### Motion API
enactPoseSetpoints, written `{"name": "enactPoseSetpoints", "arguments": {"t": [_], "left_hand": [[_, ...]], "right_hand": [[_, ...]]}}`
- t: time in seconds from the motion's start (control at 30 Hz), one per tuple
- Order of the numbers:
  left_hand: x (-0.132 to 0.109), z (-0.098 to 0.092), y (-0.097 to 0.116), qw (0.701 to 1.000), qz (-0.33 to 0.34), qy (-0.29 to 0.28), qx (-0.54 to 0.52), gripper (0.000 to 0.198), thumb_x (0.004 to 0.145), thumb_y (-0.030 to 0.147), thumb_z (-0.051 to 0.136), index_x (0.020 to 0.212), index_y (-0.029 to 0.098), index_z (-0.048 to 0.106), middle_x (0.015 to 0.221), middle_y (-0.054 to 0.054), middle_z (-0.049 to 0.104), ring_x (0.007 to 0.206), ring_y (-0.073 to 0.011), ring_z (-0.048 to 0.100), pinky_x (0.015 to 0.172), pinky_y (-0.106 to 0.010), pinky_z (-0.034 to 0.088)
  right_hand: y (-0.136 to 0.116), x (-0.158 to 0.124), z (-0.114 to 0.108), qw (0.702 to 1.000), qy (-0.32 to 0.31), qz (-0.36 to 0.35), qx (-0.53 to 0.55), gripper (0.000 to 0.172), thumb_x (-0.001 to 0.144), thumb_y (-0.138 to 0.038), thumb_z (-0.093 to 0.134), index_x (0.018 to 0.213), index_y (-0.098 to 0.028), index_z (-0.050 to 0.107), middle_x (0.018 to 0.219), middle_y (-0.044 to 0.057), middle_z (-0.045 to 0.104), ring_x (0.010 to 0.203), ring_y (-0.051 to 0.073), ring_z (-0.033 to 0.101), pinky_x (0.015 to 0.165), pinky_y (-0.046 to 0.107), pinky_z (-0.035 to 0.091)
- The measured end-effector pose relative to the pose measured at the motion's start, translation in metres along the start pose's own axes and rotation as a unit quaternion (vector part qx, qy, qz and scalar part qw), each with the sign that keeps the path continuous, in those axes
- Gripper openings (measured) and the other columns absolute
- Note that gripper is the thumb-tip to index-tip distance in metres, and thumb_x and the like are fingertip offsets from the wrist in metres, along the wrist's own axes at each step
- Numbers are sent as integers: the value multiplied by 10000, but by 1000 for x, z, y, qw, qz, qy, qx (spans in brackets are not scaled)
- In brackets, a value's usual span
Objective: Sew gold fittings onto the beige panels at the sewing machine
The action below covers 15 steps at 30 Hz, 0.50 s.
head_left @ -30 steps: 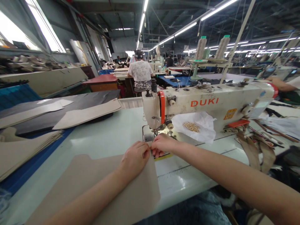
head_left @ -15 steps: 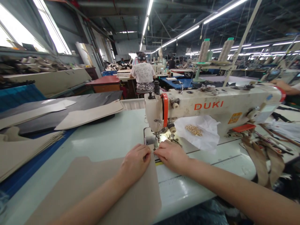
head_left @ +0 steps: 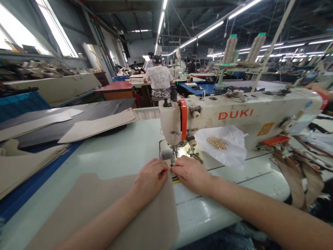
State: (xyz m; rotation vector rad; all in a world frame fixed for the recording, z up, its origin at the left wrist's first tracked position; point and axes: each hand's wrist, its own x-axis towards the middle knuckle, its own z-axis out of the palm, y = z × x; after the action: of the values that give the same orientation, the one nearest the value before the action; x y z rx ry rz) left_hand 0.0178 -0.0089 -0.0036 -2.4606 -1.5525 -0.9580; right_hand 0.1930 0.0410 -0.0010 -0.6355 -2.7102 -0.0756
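A flat beige panel (head_left: 153, 222) lies on the sewing table, its top corner close under the presser foot (head_left: 173, 156) of a white DUKI sewing machine (head_left: 234, 119). My left hand (head_left: 150, 178) rests on the panel's upper right part, fingers curled and pressing it. My right hand (head_left: 191, 174) sits to the right, its fingertips on the panel's corner next to the needle area. Both hands hide that corner, so the needle's contact with the panel cannot be seen.
White tissue holding small brass rings (head_left: 217, 143) lies behind the needle. Stacked beige panels (head_left: 26, 163) and a black sheet (head_left: 65, 119) lie to the left. Beige straps (head_left: 293, 177) hang at the right. A seated co-worker (head_left: 158, 74) and another person's hand (head_left: 318, 89) are beyond the machine.
My right hand has moved slightly right and toward me, away from my left hand, and lies flatter. The whole view has shifted a little as my head turned left.
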Motion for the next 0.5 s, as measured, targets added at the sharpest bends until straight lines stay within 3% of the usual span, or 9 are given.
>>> {"name": "enactPoseSetpoints", "arguments": {"t": [0.2,0.37,0.5], "left_hand": [[-1,-1,-1,1000,-3,-3,-11,145,775,70,530,698,184,575,721,-7,638,722,-164,572,697,-278,493],[-1,-1,0,1000,-14,-7,-6,153,759,49,536,693,182,572,724,-7,643,726,-168,571,703,-284,491],[0,0,1,1000,-17,-6,3,159,753,45,530,682,182,571,718,-10,642,725,-171,568,707,-289,488]], "right_hand": [[5,-3,-5,999,-12,-37,-15,146,904,-188,509,820,-173,629,761,22,570,755,167,488,659,264,378],[3,-23,-30,985,-47,-163,-31,167,925,-202,495,823,-161,621,814,33,589,808,171,485,737,289,398],[-3,-29,-37,971,-65,-229,-38,129,928,-201,494,974,-152,604,927,41,599,898,183,486,801,309,397]]}}
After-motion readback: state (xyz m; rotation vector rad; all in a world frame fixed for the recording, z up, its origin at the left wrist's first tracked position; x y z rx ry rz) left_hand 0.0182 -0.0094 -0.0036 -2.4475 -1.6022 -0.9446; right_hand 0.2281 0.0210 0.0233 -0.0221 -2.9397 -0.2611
